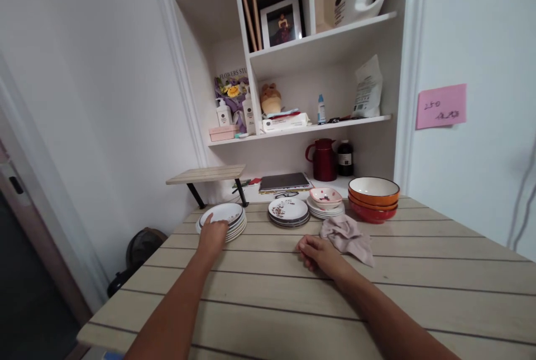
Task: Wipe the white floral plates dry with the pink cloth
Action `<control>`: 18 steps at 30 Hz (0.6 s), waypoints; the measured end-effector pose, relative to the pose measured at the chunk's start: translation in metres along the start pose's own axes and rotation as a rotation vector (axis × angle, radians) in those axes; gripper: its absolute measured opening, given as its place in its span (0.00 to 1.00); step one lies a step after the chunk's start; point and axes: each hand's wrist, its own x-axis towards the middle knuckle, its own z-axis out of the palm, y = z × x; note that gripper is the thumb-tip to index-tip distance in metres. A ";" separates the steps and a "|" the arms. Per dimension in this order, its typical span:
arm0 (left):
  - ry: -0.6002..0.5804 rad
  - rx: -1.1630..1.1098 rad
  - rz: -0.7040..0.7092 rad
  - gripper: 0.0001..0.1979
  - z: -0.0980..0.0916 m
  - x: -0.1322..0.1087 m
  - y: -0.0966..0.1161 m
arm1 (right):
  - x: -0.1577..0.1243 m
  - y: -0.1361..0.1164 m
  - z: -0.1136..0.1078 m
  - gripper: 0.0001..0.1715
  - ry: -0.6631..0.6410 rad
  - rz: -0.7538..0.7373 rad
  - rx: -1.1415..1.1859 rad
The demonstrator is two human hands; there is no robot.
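At the left of the table, my left hand (215, 234) is at the near rim of the top white plate (226, 213) on a stack. One finger reaches onto the plate's surface and the others are curled at the rim; their tips are partly hidden. My right hand (316, 252) rests near the middle of the table, fingers loosely curled with nothing visible in them. Just right of it lies a crumpled pinkish-grey cloth (347, 235). Dark-rimmed plates with a floral print (288, 209) are stacked between the two hands, farther back.
Behind the cloth, a pink patterned bowl (325, 197) sits on white plates (326, 212). Orange and red bowls (373, 199) are stacked to its right. A small raised wooden shelf (205, 174) stands at back left. Farther back are a laptop (285, 181) and a red jug (324, 160).
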 end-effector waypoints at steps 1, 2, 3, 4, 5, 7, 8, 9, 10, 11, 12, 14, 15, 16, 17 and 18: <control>0.006 -0.007 0.000 0.15 -0.002 0.001 0.000 | 0.000 0.000 0.000 0.17 -0.004 -0.009 0.016; 0.011 -0.016 0.000 0.15 -0.003 0.001 0.001 | 0.000 0.001 0.000 0.16 -0.008 -0.016 0.033; 0.016 -0.026 -0.002 0.15 -0.005 0.001 0.001 | 0.000 0.001 0.000 0.16 -0.010 -0.019 0.048; 0.020 -0.038 -0.005 0.15 -0.007 0.001 0.001 | 0.000 0.002 0.000 0.16 -0.010 -0.019 0.058; 0.025 -0.051 -0.008 0.14 -0.009 0.001 0.001 | 0.000 0.002 0.000 0.16 -0.008 -0.016 0.061; 0.040 -0.083 -0.009 0.12 -0.012 -0.001 0.000 | 0.000 0.002 0.000 0.15 -0.001 -0.011 0.058; 0.052 -0.100 -0.007 0.12 -0.013 -0.003 -0.001 | 0.000 0.002 0.000 0.14 0.004 -0.009 0.055; 0.066 -0.117 -0.003 0.13 -0.013 -0.004 -0.001 | 0.000 0.001 0.001 0.14 0.008 -0.005 0.054; 0.085 -0.135 0.001 0.13 -0.013 -0.005 -0.001 | 0.000 0.000 0.001 0.14 0.013 0.002 0.055; 0.107 -0.154 0.006 0.14 -0.013 -0.006 0.001 | 0.000 -0.001 0.001 0.14 0.015 0.011 0.059; 0.130 -0.174 0.011 0.14 -0.013 -0.007 0.003 | 0.000 -0.002 0.001 0.14 0.013 0.021 0.065; 0.176 -0.220 0.026 0.14 -0.013 -0.008 0.009 | 0.000 -0.005 0.000 0.15 0.003 0.023 0.090; 0.197 -0.245 0.035 0.13 -0.014 -0.008 0.014 | -0.001 -0.007 -0.001 0.15 -0.002 0.019 0.113; 0.216 -0.272 0.045 0.13 -0.014 -0.007 0.019 | -0.003 -0.008 -0.001 0.16 -0.003 0.021 0.149; 0.236 -0.297 0.055 0.13 -0.015 -0.007 0.024 | -0.005 -0.010 -0.001 0.17 -0.005 0.033 0.198; 0.256 -0.322 0.063 0.13 -0.016 -0.007 0.030 | -0.007 -0.012 0.001 0.19 -0.013 0.056 0.259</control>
